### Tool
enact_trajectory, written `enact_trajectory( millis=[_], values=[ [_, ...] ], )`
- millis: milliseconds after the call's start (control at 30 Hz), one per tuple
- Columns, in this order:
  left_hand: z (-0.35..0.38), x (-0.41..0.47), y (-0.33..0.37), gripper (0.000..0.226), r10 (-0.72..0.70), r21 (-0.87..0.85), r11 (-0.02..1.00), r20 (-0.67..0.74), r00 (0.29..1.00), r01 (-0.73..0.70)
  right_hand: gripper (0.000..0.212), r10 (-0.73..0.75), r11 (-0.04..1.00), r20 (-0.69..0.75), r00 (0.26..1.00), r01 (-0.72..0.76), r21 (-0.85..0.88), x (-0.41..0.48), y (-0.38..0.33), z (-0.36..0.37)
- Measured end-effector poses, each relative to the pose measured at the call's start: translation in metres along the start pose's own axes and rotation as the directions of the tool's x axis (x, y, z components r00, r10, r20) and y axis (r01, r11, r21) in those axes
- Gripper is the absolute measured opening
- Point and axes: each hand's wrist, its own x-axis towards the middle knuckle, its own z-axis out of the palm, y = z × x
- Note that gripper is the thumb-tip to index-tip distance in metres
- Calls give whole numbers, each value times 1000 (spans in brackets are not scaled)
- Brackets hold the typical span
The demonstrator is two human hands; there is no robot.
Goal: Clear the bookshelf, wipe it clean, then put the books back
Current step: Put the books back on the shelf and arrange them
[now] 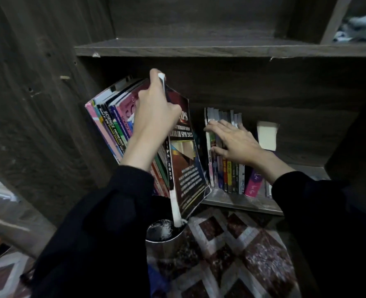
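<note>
Patterned flooring (242, 254) and one metal cup (164, 233) are seen below the dark wooden bookshelf (199, 48). Two groups of books are held on its lower board: a leaning stack (113, 117), with one dark book (184, 160) gripped at its top by the left hand (154, 112), and an upright row (227, 175) touched by the flat, spread right hand (233, 140).

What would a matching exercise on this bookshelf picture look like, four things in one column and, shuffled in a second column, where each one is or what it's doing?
Column one:
1. left hand
2. right hand
3. dark book
4. metal cup

Column two:
A. standing below the shelf
B. flat on the row of upright books
C. gripping a tilted book's top
D. tilted, lower corner past the shelf edge

Pairs: 1-C, 2-B, 3-D, 4-A.
</note>
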Motion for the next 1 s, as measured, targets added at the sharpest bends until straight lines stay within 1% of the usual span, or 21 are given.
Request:
enact_trajectory(
  millis=[67, 100, 167, 233, 267, 367, 467, 533, 600, 700, 767, 800, 833, 867, 900, 933, 967, 1000],
  values=[
    [8, 13, -1, 50, -42, 38, 998, -11, 999, 43, 57, -4, 1000, -6, 1000, 4, -7, 0, 0, 1],
    [14, 17, -1, 53, -38, 35, 999, -35, 999, 39, 57, -9, 1000, -9, 1000, 9, -12, 0, 0, 1],
    [30, 20, -5, 52, 37, -14, 999, -111, 993, -39, 56, -20, 1000, -15, 1000, 20, -15, 1, 0, 1],
    [52, 16, -16, 48, 134, -70, 986, -202, 970, -150, 57, -20, 1000, -15, 1000, 20, -1, 2, -2, 1],
    [63, 12, -21, 46, 158, -77, 980, -246, 956, -181, 58, -16, 1000, -12, 1000, 16, 1, 2, -3, 2],
    [101, -5, -34, 44, 172, -6, 983, -339, 925, -185, 61, -4, 1000, -13, 1000, 4, -2, 5, -7, 5],
    [146, -25, -46, 41, 260, 136, 965, -365, 894, -225, 65, 2, 1000, -7, 1000, -2, 7, 8, -11, 6],
    [163, -31, -55, 39, 275, 192, 957, -369, 888, -216, 64, -8, 1000, -12, 1000, 8, 10, 10, -12, 8],
    [170, -30, -65, 39, 249, 242, 956, -375, 893, -165, 65, -18, 1000, -2, 1000, 18, 20, 12, -14, 10],
    [169, -25, -77, 53, 169, 305, 951, -386, 907, -48, 71, -27, 999, 72, 997, 26, 19, 20, -20, 16],
    [165, -22, -79, 62, 151, 282, 959, -398, 905, -36, 71, -11, 1000, 83, 996, 10, 4, 24, -23, 20],
    [163, -24, -81, 65, 165, 273, 960, -397, 903, -55, 69, 1, 1000, 42, 999, -1, -1, 22, -25, 23],
    [163, -28, -83, 69, 190, 272, 958, -386, 903, -85, 66, 15, 1000, -62, 998, -15, 10, 15, -27, 28],
    [163, -36, -87, 74, 219, 277, 953, -357, 908, -121, 60, 42, 998, -219, 975, -30, 55, 4, -31, 36],
    [164, -47, -93, 77, 241, 280, 948, -325, 915, -151, 53, 93, 990, -391, 916, -44, 134, -10, -38, 45],
    [166, -61, -101, 80, 242, 278, 948, -305, 921, -157, 45, 172, 971, -532, 829, -52, 233, -26, -46, 57],
    [168, -76, -110, 84, 208, 257, 958, -301, 931, -131, 38, 265, 941, -600, 755, -67, 332, -42, -57, 71],
    [170, -90, -119, 88, 149, 217, 973, -305, 941, -84, 33, 355, 902, -603, 715, -93, 421, -56, -69, 86]
  ],
)
